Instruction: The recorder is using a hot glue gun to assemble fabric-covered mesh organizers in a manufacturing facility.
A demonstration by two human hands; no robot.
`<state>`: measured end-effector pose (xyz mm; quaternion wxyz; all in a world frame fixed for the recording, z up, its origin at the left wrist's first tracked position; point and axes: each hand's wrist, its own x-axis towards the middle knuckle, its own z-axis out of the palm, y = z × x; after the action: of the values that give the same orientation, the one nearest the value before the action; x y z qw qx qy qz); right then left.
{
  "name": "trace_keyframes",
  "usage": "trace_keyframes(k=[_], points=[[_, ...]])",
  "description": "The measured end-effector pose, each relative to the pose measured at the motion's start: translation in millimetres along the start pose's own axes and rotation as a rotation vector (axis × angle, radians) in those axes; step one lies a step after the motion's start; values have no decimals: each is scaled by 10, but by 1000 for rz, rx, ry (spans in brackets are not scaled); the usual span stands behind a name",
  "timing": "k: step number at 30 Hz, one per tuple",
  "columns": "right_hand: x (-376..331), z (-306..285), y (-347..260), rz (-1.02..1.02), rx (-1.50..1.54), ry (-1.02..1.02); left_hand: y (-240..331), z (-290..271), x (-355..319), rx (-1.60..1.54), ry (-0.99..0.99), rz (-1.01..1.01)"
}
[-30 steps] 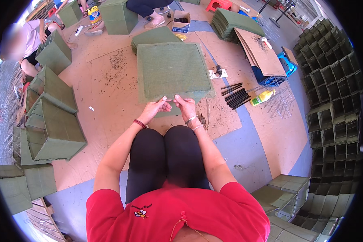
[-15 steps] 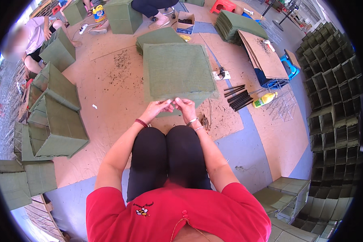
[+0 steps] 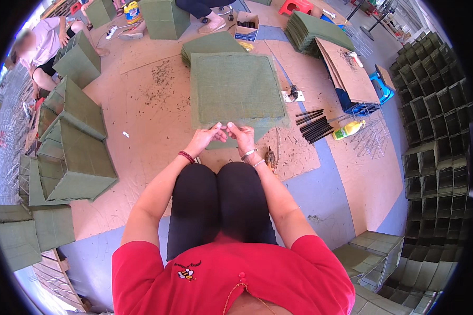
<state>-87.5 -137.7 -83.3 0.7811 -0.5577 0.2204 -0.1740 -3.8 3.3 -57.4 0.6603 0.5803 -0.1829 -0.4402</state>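
Hands, left & right, pinch green mat edge on cardboard-covered floor

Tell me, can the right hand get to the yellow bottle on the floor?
Probably yes. The right hand is busy at the near edge of the green felt square, but the yellow bottle lies off to its right, with only black rods partway between.

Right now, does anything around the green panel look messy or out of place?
Dark crumbs and scraps litter the cardboard floor sheet left of the green panel. Both hands, left hand and right hand, pinch its near edge. Nothing else stands out.
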Motion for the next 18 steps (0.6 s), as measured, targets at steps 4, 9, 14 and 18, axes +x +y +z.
trace_keyframes(k=[4,9,14,18], points=[[4,-119,-222,320,-31,-266,-65,-135,-94,18,-64,21],[5,-271,-678,615,-656,-702,59,-225,-303,-9,-1,24],[-48,-35,-623,696,-561,-530,202,-234,-308,-139,13,-7],[-116,220,-261,436,-88,-287,89,-298,-299,-131,40,40]])
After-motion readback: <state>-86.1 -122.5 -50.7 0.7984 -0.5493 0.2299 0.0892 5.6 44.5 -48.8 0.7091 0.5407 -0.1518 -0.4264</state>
